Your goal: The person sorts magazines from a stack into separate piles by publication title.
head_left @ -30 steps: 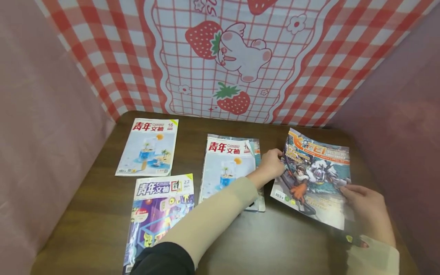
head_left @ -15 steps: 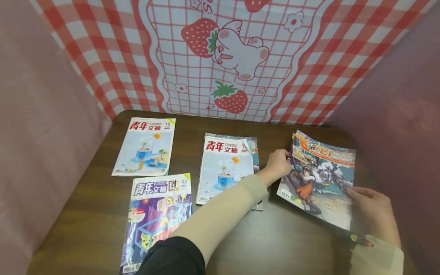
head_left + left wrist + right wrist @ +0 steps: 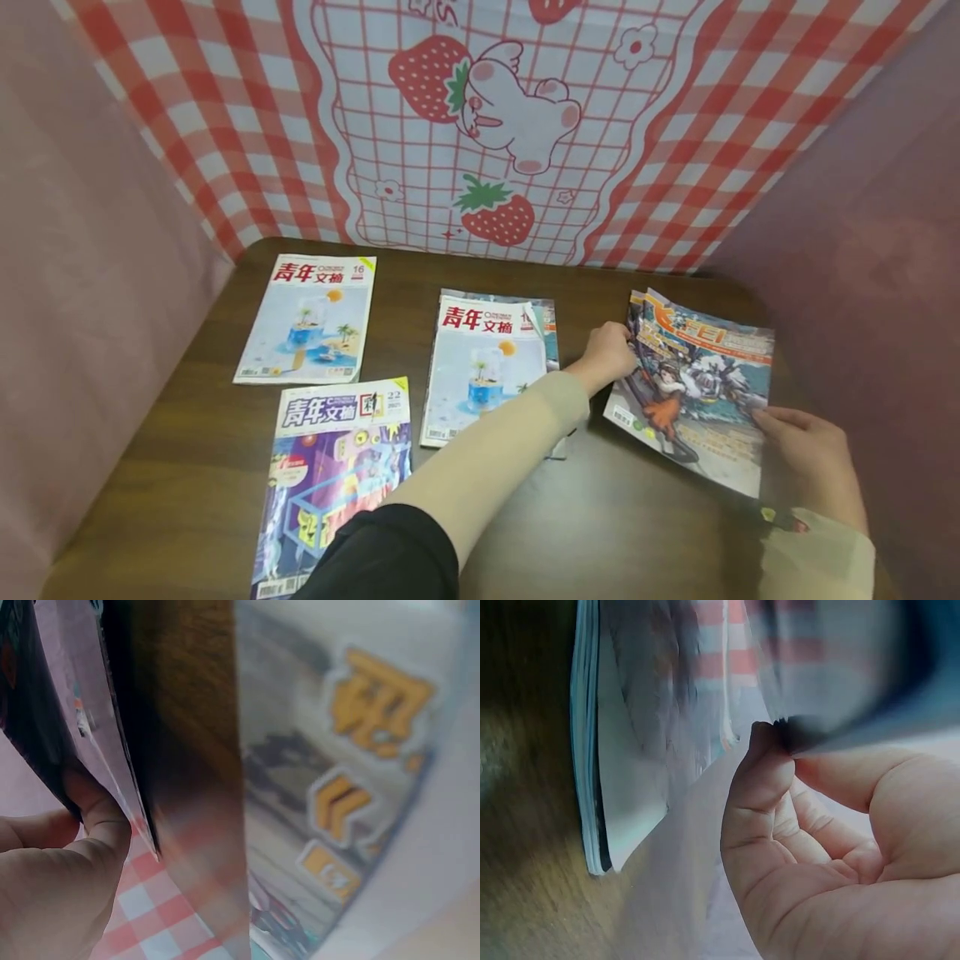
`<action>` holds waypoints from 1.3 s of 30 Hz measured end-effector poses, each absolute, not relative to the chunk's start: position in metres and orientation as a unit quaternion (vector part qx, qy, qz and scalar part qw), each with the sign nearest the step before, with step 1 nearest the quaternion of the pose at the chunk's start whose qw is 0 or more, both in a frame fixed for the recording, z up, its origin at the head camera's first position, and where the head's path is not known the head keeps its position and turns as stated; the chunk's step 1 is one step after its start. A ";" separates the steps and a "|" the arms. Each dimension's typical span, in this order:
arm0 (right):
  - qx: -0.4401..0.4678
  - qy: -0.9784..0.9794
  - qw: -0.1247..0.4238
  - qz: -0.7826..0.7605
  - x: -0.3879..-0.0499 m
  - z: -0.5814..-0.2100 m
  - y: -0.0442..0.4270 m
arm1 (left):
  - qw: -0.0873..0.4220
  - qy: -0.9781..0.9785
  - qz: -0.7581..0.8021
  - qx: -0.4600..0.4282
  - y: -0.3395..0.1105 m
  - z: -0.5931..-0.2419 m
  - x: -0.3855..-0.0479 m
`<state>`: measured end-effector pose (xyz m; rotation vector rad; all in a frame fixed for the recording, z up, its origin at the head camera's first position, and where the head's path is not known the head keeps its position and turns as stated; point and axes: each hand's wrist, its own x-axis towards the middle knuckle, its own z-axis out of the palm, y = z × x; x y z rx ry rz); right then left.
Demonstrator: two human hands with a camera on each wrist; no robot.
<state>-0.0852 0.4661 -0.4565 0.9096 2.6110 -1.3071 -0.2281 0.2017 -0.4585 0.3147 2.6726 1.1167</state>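
Observation:
My left hand (image 3: 609,357) pinches the left edge of a magazine (image 3: 693,392) with an orange title and a figure in orange on its cover. My right hand (image 3: 810,458) pinches its right edge. The magazine is tilted on the right part of the table. A second edge shows behind its upper left corner; whether it is another magazine I cannot tell. In the left wrist view, thumb and finger of the left hand (image 3: 67,877) grip a dark thin edge. In the right wrist view, the right hand (image 3: 817,847) pinches a blurred page edge above a thick magazine (image 3: 592,765).
Beside my left forearm, a magazine with a drink picture (image 3: 480,375) lies over another one (image 3: 551,333). Further left are a similar magazine (image 3: 307,321) and a purple one (image 3: 330,475), partly under my sleeve. A checked cloth (image 3: 480,125) hangs behind the table (image 3: 165,467).
Both hands shifted the magazine a little to the right, and the second edge came into view at its upper left. In the last half second the hands barely moved; the view drifted slightly.

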 end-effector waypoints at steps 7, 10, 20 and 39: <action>0.304 0.853 0.054 -0.422 -0.093 -0.458 0.467 | 0.110 0.922 0.360 0.094 0.206 -0.458 -0.233; 0.310 0.846 0.054 -0.430 -0.095 -0.459 0.466 | 0.113 0.924 0.354 0.090 0.207 -0.459 -0.235; 0.318 0.839 0.064 -0.437 -0.096 -0.468 0.464 | 0.124 0.938 0.306 0.109 0.211 -0.467 -0.240; 0.349 0.831 0.037 -0.432 -0.090 -0.470 0.461 | 0.134 0.928 0.324 0.127 0.208 -0.467 -0.243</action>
